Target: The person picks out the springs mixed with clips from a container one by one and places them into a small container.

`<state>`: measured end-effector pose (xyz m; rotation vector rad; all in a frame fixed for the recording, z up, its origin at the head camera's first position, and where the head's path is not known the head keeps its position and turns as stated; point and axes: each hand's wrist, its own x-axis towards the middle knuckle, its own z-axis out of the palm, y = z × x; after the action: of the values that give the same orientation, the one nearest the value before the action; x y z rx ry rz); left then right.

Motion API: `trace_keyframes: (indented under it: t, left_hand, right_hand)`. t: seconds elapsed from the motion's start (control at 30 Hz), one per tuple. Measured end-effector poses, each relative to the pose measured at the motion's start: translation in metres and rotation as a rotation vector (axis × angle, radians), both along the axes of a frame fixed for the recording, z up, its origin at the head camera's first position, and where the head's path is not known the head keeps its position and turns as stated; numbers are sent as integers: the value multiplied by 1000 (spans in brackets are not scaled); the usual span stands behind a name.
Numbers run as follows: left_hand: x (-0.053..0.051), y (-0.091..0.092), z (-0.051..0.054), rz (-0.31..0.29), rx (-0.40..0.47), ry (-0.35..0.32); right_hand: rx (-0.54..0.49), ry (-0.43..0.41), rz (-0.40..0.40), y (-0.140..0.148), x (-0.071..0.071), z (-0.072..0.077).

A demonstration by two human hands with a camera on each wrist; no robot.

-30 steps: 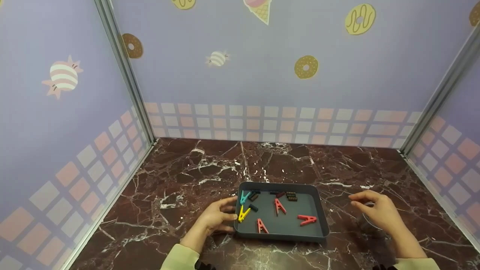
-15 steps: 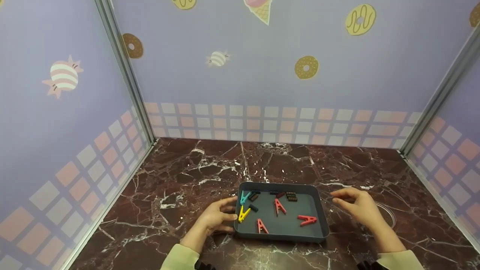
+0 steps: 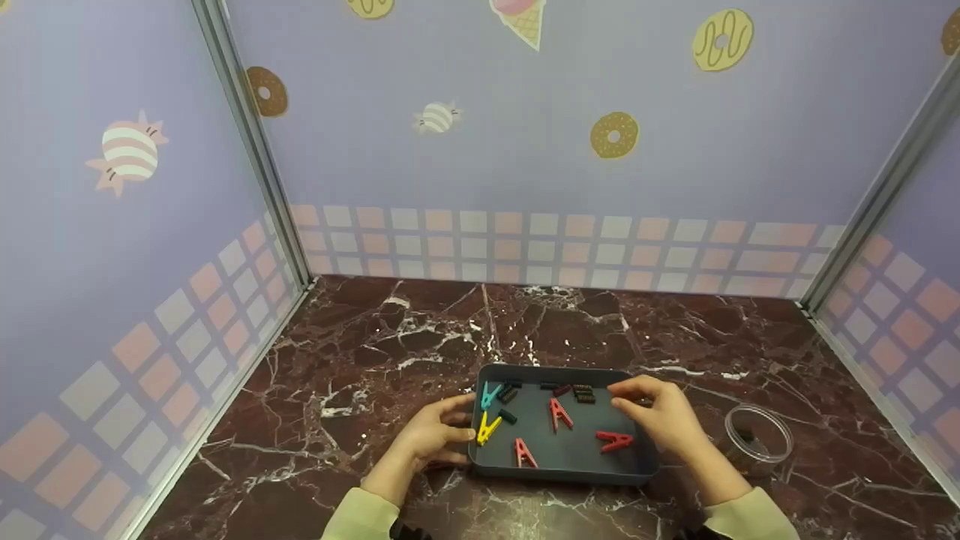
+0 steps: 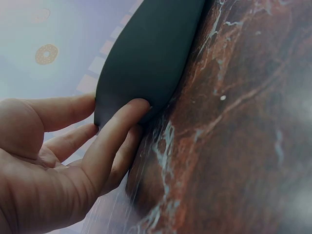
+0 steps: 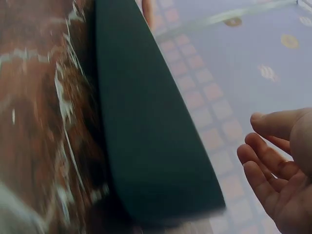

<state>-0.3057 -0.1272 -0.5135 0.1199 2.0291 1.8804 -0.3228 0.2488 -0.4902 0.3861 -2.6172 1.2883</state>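
Observation:
A dark grey rectangular tray [image 3: 566, 474] lies on the table, bearing several clothespins and small dark pieces. Three red clothespins [image 3: 615, 441] are spread about it. Near its left wall lie a blue clothespin [image 3: 490, 394] and a yellow clothespin [image 3: 487, 428]. The dark pieces [image 3: 585, 398] sit mostly along the far side, some with gold-coloured marks; their kind is unclear. My left hand [image 3: 429, 435] touches the tray's outer left wall with its fingers and thumb. Over the right rim hovers my right hand [image 3: 664, 412], fingers loosely bent and nothing between them.
To the right of the tray stands a clear round container [image 3: 786, 441] with something dark inside. The brown-red marble-patterned tabletop [image 3: 420, 345] ends at patterned panels [image 3: 465, 244] on the back and both sides.
My right hand has moved left from above the clear container to over the tray's right rim, uncovering the container. The left hand and the tray have stayed in place.

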Motion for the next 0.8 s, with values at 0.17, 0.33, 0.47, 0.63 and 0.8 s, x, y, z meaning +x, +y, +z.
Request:
trace_keyframes:
  t: [0.17,0.33,0.47,0.63,0.8]
  left_hand:
    - [-1,0,-1,-3,10,-4]
    - [0,0,-1,-2,13,-4]
    - [0,0,-1,0,10,-5]
    - [-1,0,-1,2,4,-10]
    - [-1,0,-1,2,-5,-17]
  right_hand:
    - [-25,1,-18,-23,0,-3]
    - [-62,-6,-10,-46,-2,-6]
    - [-86,-16,9,-62,-5,-8]
    - [-114,-42,14,-79,-9,-10]
    - [-150,-70,43,-96,-13,-14]
